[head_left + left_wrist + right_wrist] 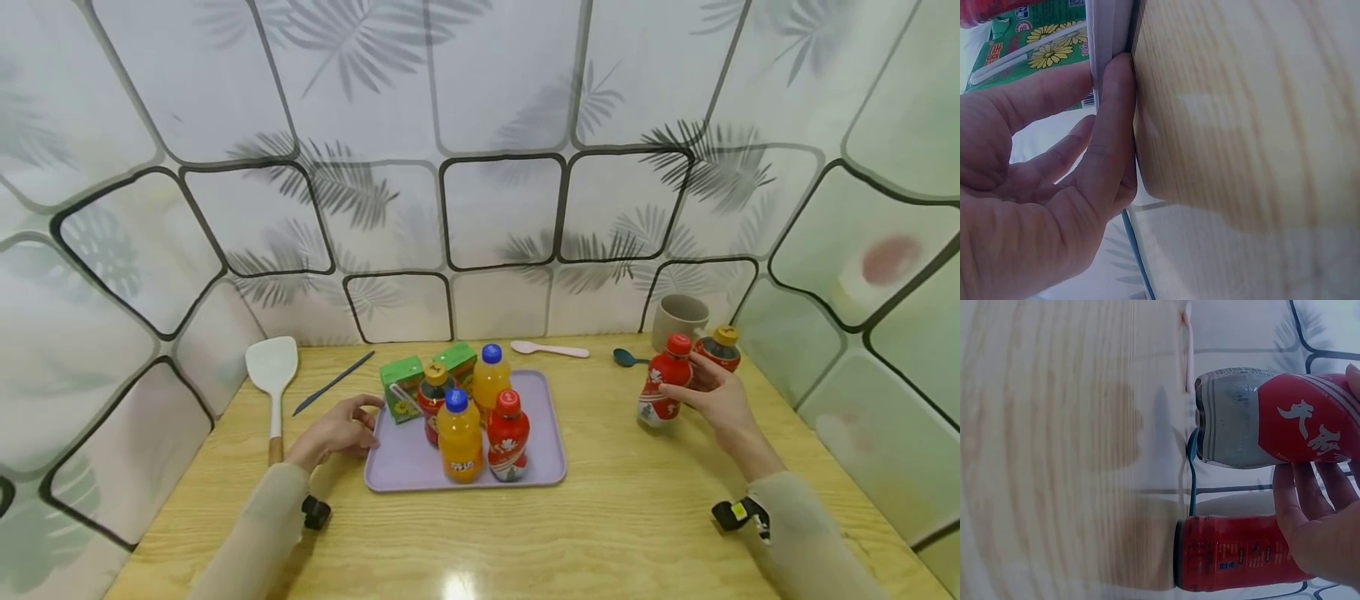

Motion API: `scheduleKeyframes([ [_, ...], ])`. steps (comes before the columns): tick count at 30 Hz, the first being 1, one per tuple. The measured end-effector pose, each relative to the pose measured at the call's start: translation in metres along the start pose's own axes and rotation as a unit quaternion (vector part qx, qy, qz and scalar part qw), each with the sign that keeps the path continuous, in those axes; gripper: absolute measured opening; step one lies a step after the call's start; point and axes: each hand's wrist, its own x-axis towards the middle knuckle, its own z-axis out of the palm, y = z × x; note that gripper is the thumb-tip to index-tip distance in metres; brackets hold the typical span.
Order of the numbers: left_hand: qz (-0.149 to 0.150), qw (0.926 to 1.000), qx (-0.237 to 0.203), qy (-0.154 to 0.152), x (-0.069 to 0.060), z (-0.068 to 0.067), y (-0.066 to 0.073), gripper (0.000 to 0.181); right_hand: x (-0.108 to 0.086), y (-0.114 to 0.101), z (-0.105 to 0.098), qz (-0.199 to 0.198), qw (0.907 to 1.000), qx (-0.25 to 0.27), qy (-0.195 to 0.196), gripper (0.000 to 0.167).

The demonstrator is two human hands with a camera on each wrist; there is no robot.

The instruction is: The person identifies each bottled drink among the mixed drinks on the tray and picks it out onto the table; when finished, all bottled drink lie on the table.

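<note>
Btl (663, 377) in R hand (717, 402), spatula (272, 367) head-cam only

Pale sleeves (258, 525), perhaps beige; black wrist cameras (317, 512)

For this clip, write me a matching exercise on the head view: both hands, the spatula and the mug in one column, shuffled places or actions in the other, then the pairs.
1. Left hand
2. Right hand
3. Spatula
4. Mug

A. At the back right
B. Gripping a red-capped bottle
C. At the far left
D. Fingers at the left edge of the tray

Pairs: 1-D, 2-B, 3-C, 4-A
</note>
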Motion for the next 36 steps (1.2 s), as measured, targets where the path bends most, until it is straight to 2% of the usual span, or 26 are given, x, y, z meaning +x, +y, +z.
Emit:
scheduleKeyframes([
  [4, -0.001, 1.0, 0.0, -0.002, -0.002, 0.001, 0.0, 0.066, -0.005, 0.002, -0.005, 0.002, 1.0, -0.004, 0.004, 0.087],
  [11, 0.0, 1.0, 0.0, -0.006, -0.003, 0.002, 0.0, 0.067, -0.011, 0.004, -0.017, 0.009, 0.9998, 0.018, 0.007, 0.086],
  [21, -0.003, 0.9999, 0.009, -0.004, 0.0, 0.001, 0.003, 0.067, -0.011, 0.009, -0.03, 0.018, 0.9997, 0.011, -0.008, 0.06],
  [28, -0.006, 0.9999, 0.007, -0.005, -0.002, 0.002, 0.002, 0.068, -0.012, 0.011, -0.037, 0.018, 0.9986, -0.048, -0.015, 0.071],
  [35, -0.013, 0.9999, 0.007, -0.001, 0.002, 0.001, 0.001, 0.067, -0.013, 0.01, -0.048, 0.004, 0.9996, -0.022, -0.017, 0.07],
  [36, -0.012, 0.9999, 0.006, -0.001, 0.002, 0.0, 0.002, 0.067, -0.013, 0.01, -0.049, 0.001, 0.9995, -0.03, -0.014, 0.071],
])
